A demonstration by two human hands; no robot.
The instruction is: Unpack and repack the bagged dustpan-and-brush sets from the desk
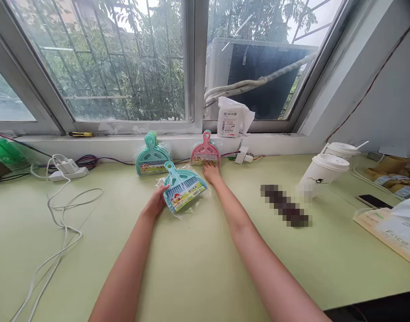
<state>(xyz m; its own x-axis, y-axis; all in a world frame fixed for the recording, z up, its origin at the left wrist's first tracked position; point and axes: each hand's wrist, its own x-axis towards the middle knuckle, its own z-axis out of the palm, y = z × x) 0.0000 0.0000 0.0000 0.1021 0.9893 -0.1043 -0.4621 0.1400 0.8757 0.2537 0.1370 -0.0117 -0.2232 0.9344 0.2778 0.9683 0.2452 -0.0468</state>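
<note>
A teal mini dustpan-and-brush set [183,186] in a clear wrapper lies tilted on the green table [198,268]. My left hand [157,200] grips its lower left edge. My right hand [211,172] reaches further back, fingertips touching the bottom of a pink dustpan set [205,152] that leans against the windowsill. To the left, a stack of teal and green dustpan sets [152,156] also leans on the sill.
A white power strip [68,171] with white cables [62,223] lies at the left. Two paper cups with lids [321,174] stand at the right, with a phone [374,201] and a tissue pack [398,232]. A white bag [232,117] sits on the sill.
</note>
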